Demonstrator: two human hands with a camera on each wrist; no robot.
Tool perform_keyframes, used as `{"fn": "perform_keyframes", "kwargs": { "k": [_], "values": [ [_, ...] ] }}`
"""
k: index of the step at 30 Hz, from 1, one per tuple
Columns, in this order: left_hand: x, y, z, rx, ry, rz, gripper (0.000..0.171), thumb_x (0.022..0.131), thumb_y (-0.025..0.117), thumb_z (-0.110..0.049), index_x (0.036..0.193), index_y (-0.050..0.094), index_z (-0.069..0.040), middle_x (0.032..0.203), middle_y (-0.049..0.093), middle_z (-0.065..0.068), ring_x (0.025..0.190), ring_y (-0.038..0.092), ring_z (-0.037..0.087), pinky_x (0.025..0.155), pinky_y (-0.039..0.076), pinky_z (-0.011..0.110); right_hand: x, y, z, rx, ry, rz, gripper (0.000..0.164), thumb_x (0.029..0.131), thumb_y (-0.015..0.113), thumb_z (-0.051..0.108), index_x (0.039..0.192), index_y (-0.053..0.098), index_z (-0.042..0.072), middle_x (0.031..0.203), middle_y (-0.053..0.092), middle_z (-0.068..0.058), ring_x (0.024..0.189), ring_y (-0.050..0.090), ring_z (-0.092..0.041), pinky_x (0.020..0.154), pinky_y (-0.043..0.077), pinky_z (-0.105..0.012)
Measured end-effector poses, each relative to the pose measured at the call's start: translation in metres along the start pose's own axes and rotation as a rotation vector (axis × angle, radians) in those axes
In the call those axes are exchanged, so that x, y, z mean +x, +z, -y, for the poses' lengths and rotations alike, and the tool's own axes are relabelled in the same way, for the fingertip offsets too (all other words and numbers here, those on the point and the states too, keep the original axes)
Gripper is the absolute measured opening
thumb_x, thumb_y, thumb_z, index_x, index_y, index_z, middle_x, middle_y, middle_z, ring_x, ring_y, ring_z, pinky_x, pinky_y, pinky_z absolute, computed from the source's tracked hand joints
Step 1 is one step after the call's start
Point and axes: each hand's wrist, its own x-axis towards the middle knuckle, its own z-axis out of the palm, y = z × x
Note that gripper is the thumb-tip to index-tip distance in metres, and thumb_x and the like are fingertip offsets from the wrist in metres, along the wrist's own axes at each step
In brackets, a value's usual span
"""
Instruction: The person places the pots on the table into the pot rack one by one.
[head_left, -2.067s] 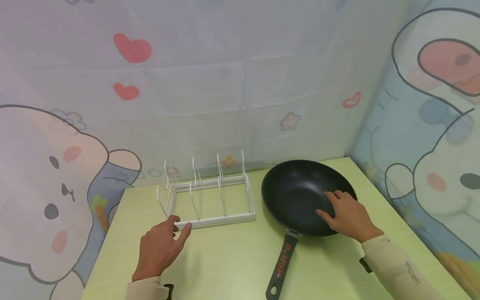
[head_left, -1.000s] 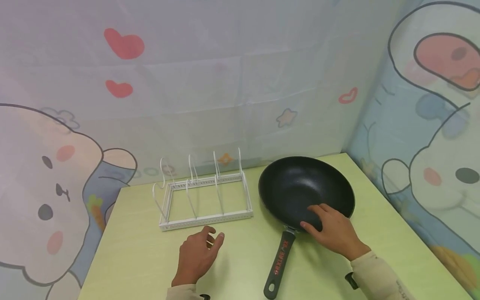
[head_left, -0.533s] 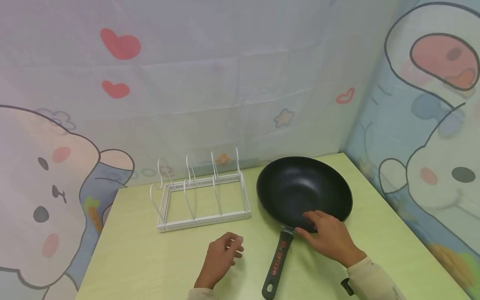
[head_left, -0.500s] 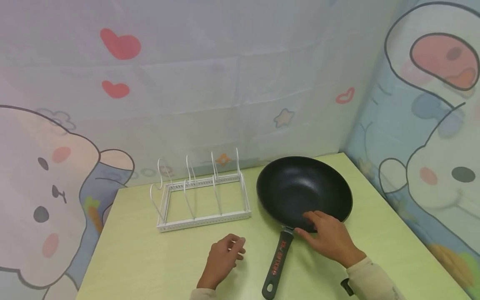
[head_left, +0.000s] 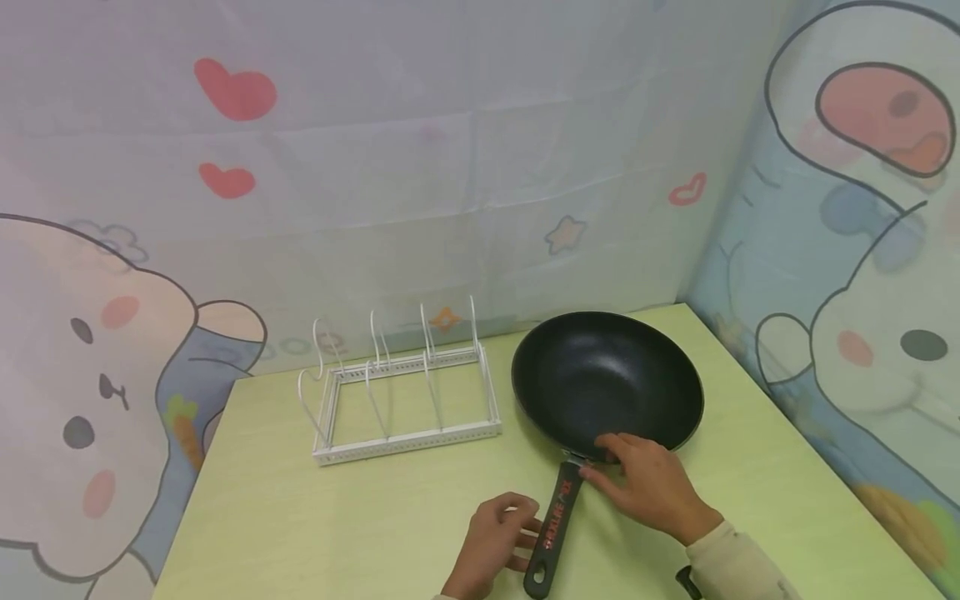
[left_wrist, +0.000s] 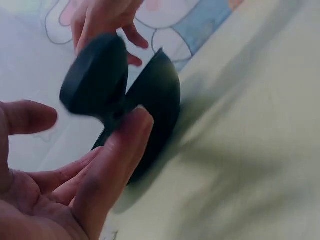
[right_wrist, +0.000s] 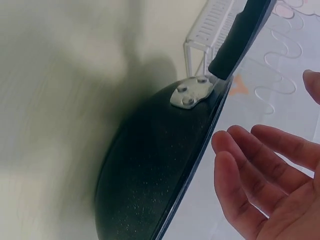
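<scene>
A black wok [head_left: 600,375] lies on the table at the right, its dark handle [head_left: 555,521] with red lettering pointing toward me. My left hand [head_left: 492,537] is at the handle's left side, near its end. In the left wrist view its fingers [left_wrist: 112,172] reach beneath the handle's end, thumb apart from them, not closed round it. Over the wok's near rim, close to where the handle joins, hovers my right hand [head_left: 652,483]. The right wrist view shows that hand's loosely bent fingers [right_wrist: 240,185] beside the wok's rim, holding nothing.
A white wire rack [head_left: 405,442] with several upright loops stands left of the wok, near the back wall. The pale green table [head_left: 262,500] meets cartoon-printed cloth [head_left: 375,167] at the back and sides.
My left hand has moved right from the rack's front corner to the wok handle. My right hand has shifted left and nearer me, from over the wok to its near rim. The wok stays put.
</scene>
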Motion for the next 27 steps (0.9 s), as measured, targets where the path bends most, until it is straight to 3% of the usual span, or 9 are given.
{"fn": "perform_keyframes", "kwargs": {
  "k": [8, 14, 21, 24, 27],
  "values": [
    [-0.002, 0.004, 0.0, -0.025, -0.012, 0.034, 0.029, 0.094, 0.066, -0.02, 0.115, 0.068, 0.0, 0.095, 0.078, 0.01, 0.078, 0.074, 0.016, 0.056, 0.059, 0.028, -0.005, 0.009, 0.008, 0.047, -0.005, 0.054, 0.032, 0.084, 0.076, 0.049, 0.086, 0.07, 0.018, 0.071, 0.06, 0.011, 0.06, 0.047, 0.004, 0.056, 0.042, -0.02],
    [-0.005, 0.004, -0.002, -0.016, -0.012, 0.057, 0.03, 0.089, 0.071, -0.012, 0.116, 0.068, 0.0, 0.095, 0.076, 0.007, 0.079, 0.073, 0.014, 0.059, 0.059, 0.029, -0.01, 0.018, 0.012, 0.058, -0.029, 0.056, 0.031, 0.085, 0.075, 0.051, 0.085, 0.066, 0.021, 0.069, 0.064, 0.011, 0.06, 0.054, 0.002, 0.055, 0.044, -0.02],
    [-0.006, 0.004, 0.002, -0.069, -0.012, 0.088, 0.03, 0.09, 0.07, -0.009, 0.118, 0.066, 0.001, 0.095, 0.074, 0.007, 0.075, 0.07, 0.012, 0.059, 0.059, 0.027, -0.013, 0.027, 0.015, 0.081, 0.041, 0.047, 0.033, 0.085, 0.074, 0.051, 0.083, 0.065, 0.02, 0.069, 0.068, 0.009, 0.062, 0.063, -0.004, 0.057, 0.047, -0.022],
    [-0.007, 0.005, 0.005, -0.109, -0.015, 0.113, 0.032, 0.09, 0.07, -0.009, 0.119, 0.064, 0.002, 0.093, 0.074, 0.008, 0.075, 0.074, 0.016, 0.056, 0.057, 0.025, -0.015, 0.031, 0.014, 0.126, 0.058, 0.076, 0.029, 0.087, 0.073, 0.05, 0.083, 0.065, 0.022, 0.073, 0.068, 0.009, 0.064, 0.064, -0.002, 0.056, 0.046, -0.02],
    [-0.008, 0.007, 0.005, -0.136, -0.013, 0.129, 0.033, 0.09, 0.07, -0.01, 0.12, 0.063, 0.003, 0.093, 0.073, 0.01, 0.076, 0.077, 0.02, 0.054, 0.055, 0.023, -0.016, 0.037, 0.01, 0.237, 0.06, 0.133, 0.024, 0.091, 0.069, 0.047, 0.088, 0.07, 0.023, 0.077, 0.072, 0.01, 0.065, 0.063, 0.003, 0.057, 0.048, -0.019]
  ]
}}
